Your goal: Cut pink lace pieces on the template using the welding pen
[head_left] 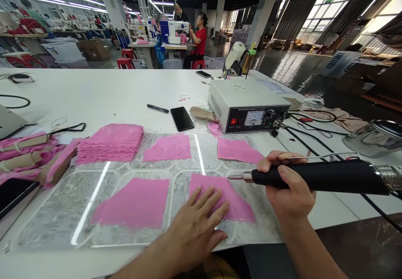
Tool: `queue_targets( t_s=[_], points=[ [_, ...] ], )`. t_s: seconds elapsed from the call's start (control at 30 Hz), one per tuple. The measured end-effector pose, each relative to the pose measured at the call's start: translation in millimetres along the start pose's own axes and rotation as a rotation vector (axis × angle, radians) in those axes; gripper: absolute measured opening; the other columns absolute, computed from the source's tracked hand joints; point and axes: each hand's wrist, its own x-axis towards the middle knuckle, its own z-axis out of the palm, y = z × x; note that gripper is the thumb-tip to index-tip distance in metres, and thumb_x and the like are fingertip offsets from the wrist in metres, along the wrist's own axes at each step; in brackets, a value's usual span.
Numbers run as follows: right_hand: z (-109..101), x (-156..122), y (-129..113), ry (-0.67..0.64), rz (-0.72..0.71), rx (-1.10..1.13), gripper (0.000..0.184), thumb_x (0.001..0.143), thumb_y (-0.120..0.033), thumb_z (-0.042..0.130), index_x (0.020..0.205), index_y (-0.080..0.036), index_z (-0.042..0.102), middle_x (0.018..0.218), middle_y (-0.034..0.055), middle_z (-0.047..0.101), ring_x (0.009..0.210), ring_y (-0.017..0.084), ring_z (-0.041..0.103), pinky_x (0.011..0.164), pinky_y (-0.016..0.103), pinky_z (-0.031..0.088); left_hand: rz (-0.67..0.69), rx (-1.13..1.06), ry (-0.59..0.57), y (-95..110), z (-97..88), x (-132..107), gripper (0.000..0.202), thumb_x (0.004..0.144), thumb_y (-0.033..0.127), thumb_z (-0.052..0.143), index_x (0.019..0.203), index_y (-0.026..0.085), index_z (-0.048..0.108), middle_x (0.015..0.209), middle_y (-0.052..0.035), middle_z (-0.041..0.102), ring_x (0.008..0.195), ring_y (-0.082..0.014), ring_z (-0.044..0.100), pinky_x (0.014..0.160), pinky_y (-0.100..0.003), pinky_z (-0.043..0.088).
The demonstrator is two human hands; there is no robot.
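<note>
My left hand (201, 222) lies flat on a pink fabric piece (237, 201), fingers stretched out and slightly spread. Wrapped in my right hand (292, 191) is a black handheld ultrasonic welder (326, 176), its metal tip pointing left at the upper edge of that piece. Whether the tip touches the cloth I cannot tell. Beside it on the marbled mat (59, 212) is another plain pink piece (135, 201). Farther back lie a lacy pink piece (169, 147), a folded pink piece (237, 149) and a stack of lacy pink pieces (109, 143).
A control box (257, 118) with a dial and cables stands behind the right hand. Near it are a phone (182, 119), a marker (157, 108) and a glass jar (375, 139). Bundled pink strips (31, 155) lie at left. Beyond the table, people sit and stand near sewing machines.
</note>
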Motion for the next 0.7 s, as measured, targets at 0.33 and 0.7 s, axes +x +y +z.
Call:
queue_targets(
  t_s=[0.33, 0.7],
  points=[
    [1.1, -0.6, 1.6, -0.007, 0.015, -0.034, 0.009, 0.068, -0.022, 0.062, 0.077, -0.021, 0.059, 0.08, 0.0001, 0.057, 0.057, 0.013, 0.055, 0.053, 0.033, 0.049, 0.008, -0.013, -0.026, -1.3, -2.3, 0.8, 0.047, 0.098, 0.044, 0.047, 0.139, 0.021, 0.048, 0.146, -0.0079, 0.048, 0.136, -0.0278, 0.044, 0.114, -0.046, 0.034],
    [2.5, 0.1, 3.0, -0.038, -0.008, -0.049, 0.007, 0.07, -0.021, 0.061, 0.077, -0.02, 0.059, 0.08, 0.0003, 0.057, 0.056, 0.013, 0.056, 0.053, 0.033, 0.05, 0.014, -0.002, -0.006, -1.1, -2.0, 2.1, 0.046, 0.1, 0.046, 0.042, 0.137, 0.021, 0.049, 0.144, -0.0064, 0.05, 0.134, -0.0287, 0.046, 0.11, -0.047, 0.04]
  ],
)
